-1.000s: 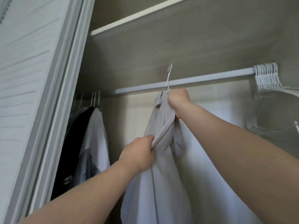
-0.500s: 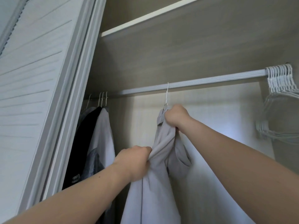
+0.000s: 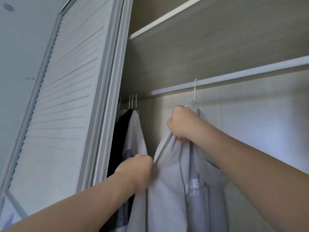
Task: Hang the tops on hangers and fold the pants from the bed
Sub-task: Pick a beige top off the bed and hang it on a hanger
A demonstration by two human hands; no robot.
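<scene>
Our grey top [image 3: 175, 190] hangs lengthwise down inside the closet, collar up on a white hanger [image 3: 194, 91] whose hook meets the rail [image 3: 242, 76]. Our right hand [image 3: 182, 124] grips bunched fabric just under the collar. Our left hand [image 3: 135, 171] clutches the top's left edge lower down. The hem is cut off, the chest print is blurred, and the hanger's shoulders are hidden. Other hung clothes [image 3: 133, 131] sit near the louvred door [image 3: 66, 97].

Left grip [image 3: 137, 171] clenched, right grip [image 3: 182, 124] clenched higher
</scene>
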